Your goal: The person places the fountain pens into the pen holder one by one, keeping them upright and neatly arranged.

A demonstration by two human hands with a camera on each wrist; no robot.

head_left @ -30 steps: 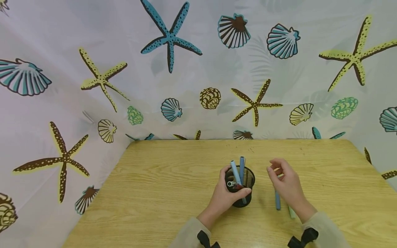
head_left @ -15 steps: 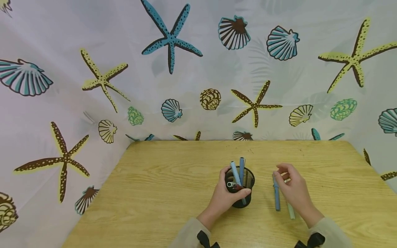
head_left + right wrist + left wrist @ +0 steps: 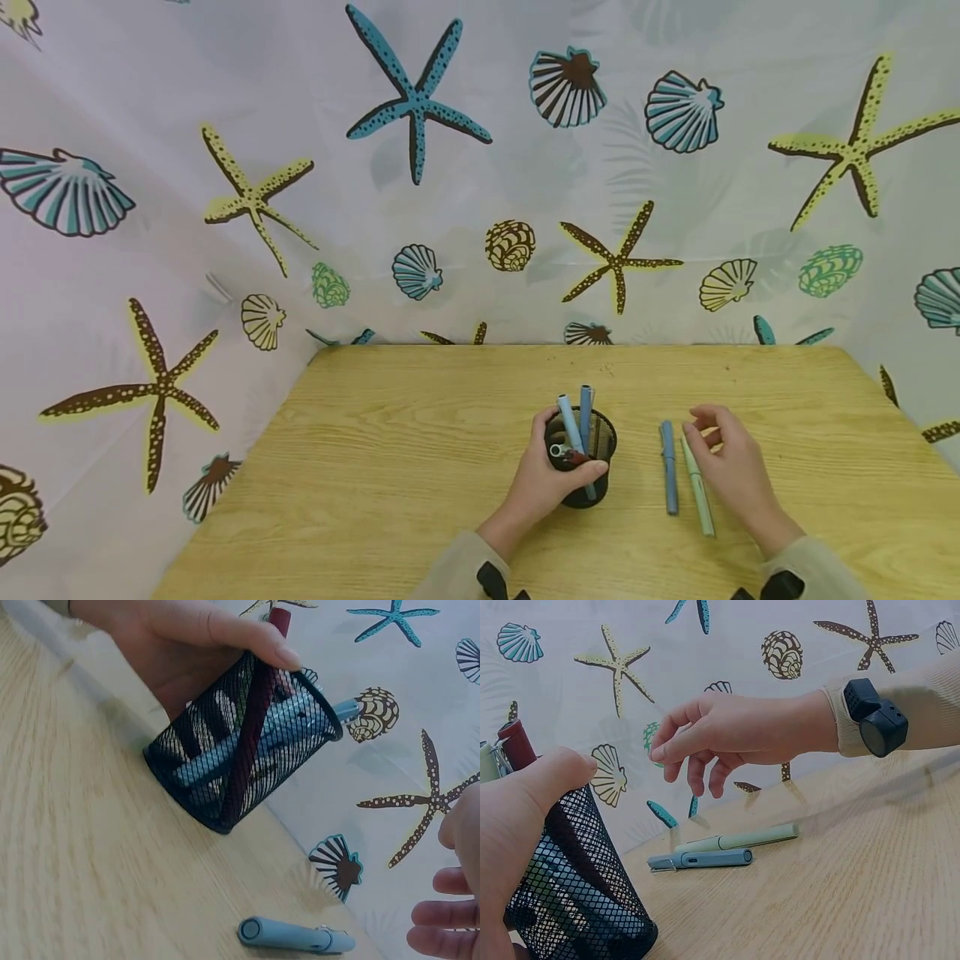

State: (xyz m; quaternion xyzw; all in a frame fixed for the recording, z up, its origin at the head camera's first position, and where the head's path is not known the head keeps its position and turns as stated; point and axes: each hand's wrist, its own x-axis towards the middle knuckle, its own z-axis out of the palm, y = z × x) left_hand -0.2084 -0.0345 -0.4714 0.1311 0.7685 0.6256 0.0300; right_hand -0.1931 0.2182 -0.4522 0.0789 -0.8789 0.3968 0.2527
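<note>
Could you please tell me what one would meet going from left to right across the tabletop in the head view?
Left hand → black mesh pen holder → blue pen → pale green pen → right hand.

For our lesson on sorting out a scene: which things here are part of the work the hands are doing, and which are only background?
Part of the work:
- black mesh pen cup, held by the left hand
- pens standing in the cup
- blue pen and pale green pen lying on the table, beside the right hand

Only background:
- wooden table
- seashell-and-starfish curtain
</note>
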